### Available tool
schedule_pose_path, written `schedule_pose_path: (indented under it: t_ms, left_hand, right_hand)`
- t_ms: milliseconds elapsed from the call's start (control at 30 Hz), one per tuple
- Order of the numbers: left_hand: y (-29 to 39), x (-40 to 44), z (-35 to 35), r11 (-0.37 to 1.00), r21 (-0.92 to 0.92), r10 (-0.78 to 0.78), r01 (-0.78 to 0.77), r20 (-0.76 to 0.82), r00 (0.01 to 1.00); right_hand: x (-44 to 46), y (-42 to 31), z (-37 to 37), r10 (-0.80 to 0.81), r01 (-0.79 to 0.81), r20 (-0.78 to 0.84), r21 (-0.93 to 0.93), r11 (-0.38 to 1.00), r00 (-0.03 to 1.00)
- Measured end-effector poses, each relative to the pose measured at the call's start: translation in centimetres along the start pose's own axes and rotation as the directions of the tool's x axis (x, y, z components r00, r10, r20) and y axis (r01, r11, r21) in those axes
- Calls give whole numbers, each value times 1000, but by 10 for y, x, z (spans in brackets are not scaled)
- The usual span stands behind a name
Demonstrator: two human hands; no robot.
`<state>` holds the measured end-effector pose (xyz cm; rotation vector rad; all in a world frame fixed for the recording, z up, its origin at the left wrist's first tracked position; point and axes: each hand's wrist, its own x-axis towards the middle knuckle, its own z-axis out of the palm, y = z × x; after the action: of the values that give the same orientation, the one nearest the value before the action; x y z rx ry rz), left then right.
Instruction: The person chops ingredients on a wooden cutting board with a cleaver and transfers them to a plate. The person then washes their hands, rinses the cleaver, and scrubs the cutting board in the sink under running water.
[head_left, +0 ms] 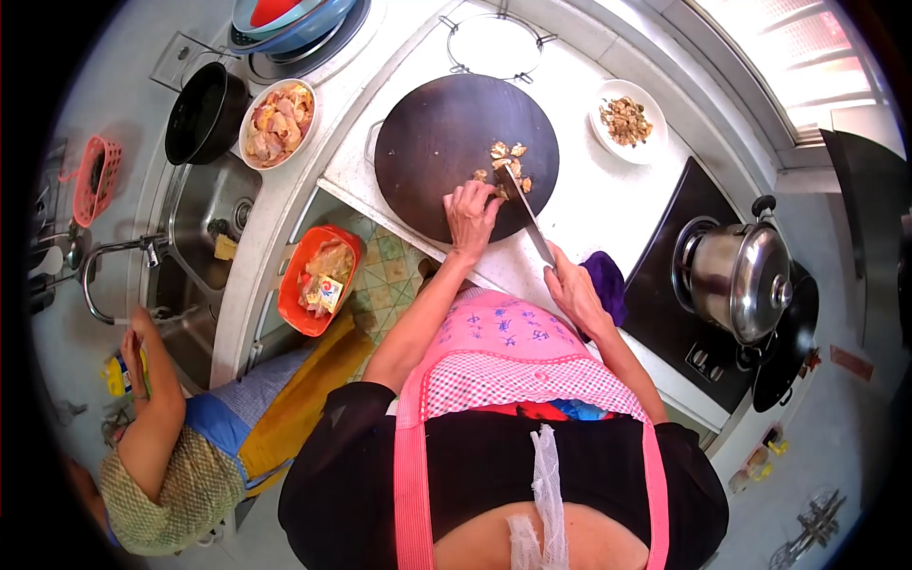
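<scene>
My right hand [578,294] is wrapped round the handle of a kitchen knife [528,211], whose blade reaches over a round dark cutting board [437,138]. Small brown chopped food pieces [518,150], perhaps mushroom, lie around the blade tip. On the board, left of the blade, my left hand [469,218] has its fingers bent and pressed onto a brown piece [502,192]. A white bowl [655,152] of similar chopped pieces stands beyond the board at the right.
To the right, a lidded steel pot [736,285] sits on the black stove [655,275], near a purple cloth [604,283]. At left are a bowl of raw meat [277,123], an orange bin [302,328] and a sink [204,204], where another person [171,456] has their hands.
</scene>
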<state>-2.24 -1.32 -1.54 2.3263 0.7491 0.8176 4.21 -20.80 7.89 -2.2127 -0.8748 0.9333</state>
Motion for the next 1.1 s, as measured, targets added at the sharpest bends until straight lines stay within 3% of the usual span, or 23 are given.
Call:
schedule_pose_path:
  t_ms: [167,367,600,833,867,933,1100]
  left_hand:
    - [1,-2,-8,999,21,-33,32,55,998]
    - [-13,-3,-31,994,41,-97,99,-56,994]
    - [-21,12,-18,996,56,-61,63,-37,997]
    - [-22,17,-17,994,92,-58,58,5,998]
    - [-22,16,-17,994,92,-57,56,6,998]
    - [-21,18,-18,994,88,-63,62,10,998]
    - [-25,21,-17,996,55,-69,69,5,998]
  right_hand:
    - [10,-1,6,-182,179,-120,-38,983,976]
    - [13,-26,8,-246,248,-159,-3,969,956]
    - [30,-8,31,-199,183,-103,-141,973,975]
    - [17,-32,3,-122,135,-176,61,989,977]
    - [19,-37,2,-122,135,-177,62,989,977]
    - [31,-47,-1,-247,281,-333,56,958,910]
    - [64,-66,1,-188,230,-342,86,969,921]
